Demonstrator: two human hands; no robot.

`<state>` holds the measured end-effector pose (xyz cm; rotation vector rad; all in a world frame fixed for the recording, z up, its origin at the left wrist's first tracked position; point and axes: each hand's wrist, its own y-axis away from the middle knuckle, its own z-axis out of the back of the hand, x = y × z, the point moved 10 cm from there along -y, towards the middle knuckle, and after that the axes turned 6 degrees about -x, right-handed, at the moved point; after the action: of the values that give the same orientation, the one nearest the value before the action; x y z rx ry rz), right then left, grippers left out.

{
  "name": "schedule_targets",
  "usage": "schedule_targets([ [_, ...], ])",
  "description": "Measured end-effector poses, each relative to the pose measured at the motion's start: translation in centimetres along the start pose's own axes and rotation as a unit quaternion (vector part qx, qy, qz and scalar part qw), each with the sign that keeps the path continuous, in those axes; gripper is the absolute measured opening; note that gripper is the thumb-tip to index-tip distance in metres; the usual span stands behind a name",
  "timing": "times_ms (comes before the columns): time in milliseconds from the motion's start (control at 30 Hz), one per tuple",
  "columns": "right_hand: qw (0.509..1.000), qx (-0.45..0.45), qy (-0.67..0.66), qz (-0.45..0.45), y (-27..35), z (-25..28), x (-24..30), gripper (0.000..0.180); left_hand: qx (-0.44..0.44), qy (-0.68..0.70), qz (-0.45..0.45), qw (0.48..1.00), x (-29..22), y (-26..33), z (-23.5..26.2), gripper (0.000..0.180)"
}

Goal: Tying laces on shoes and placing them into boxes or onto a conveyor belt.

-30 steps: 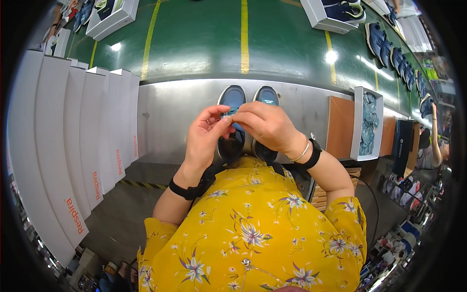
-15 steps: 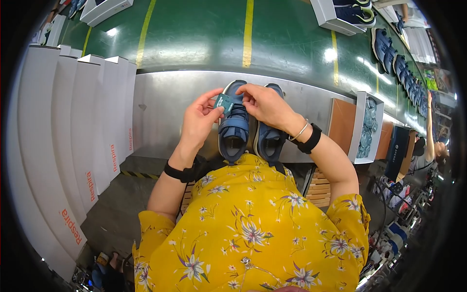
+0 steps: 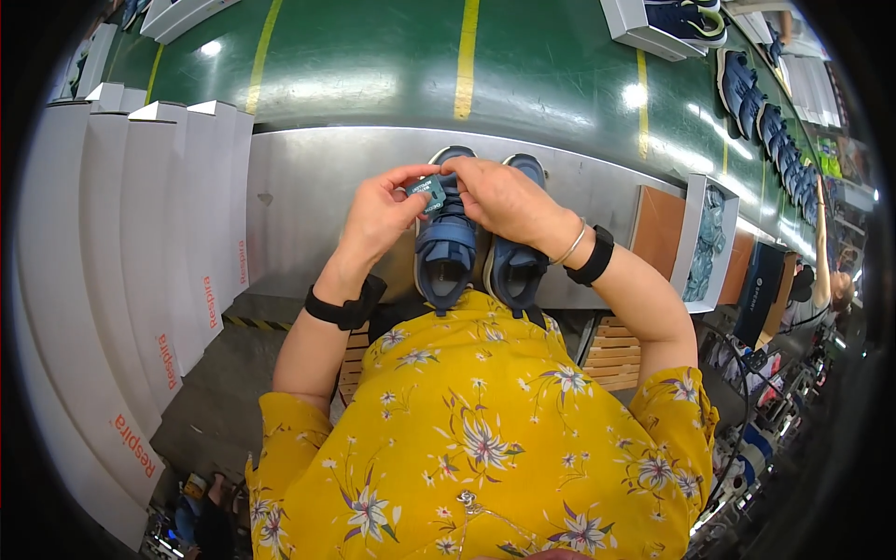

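Note:
A pair of blue shoes stands on the metal ledge before me, toes pointing away; the left shoe [image 3: 445,245] has a broad strap and laces, and the right shoe [image 3: 516,266] is beside it, partly under my right arm. Over the left shoe's toe half, my left hand [image 3: 378,217] pinches a small teal tag [image 3: 427,193] between thumb and fingers. My right hand [image 3: 504,201] is closed, its fingertips pinched together at the left forefinger's tip, beside the tag. What the right fingertips hold is too small to make out.
Tall white boxes [image 3: 140,233] line the left side. Beyond the metal ledge [image 3: 317,187] runs a green belt [image 3: 373,56] with yellow lines. At right are a white box of teal tags [image 3: 707,247], a brown board [image 3: 656,229], a row of shoes [image 3: 737,91] and another person's arm [image 3: 822,243].
My right hand has shifted slightly left and its fingertips now meet my left forefinger. The tag has moved a little left and tilted, still in my left hand.

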<state>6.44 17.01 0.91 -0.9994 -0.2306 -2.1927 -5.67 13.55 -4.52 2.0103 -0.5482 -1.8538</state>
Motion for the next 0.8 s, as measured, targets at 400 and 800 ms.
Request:
schedule_targets([
  [400,0.963,0.045,-0.19,-0.185,0.5,-1.5,-4.5,0.031,-0.015,-0.067,0.017,0.998,0.4,-0.8,-0.7,0.024],
  [800,0.936,0.004,-0.282,-0.209,1.4,-1.9,-5.6,0.029,-0.089,-0.09,0.013,0.992,1.3,-1.8,0.0,0.026],
])
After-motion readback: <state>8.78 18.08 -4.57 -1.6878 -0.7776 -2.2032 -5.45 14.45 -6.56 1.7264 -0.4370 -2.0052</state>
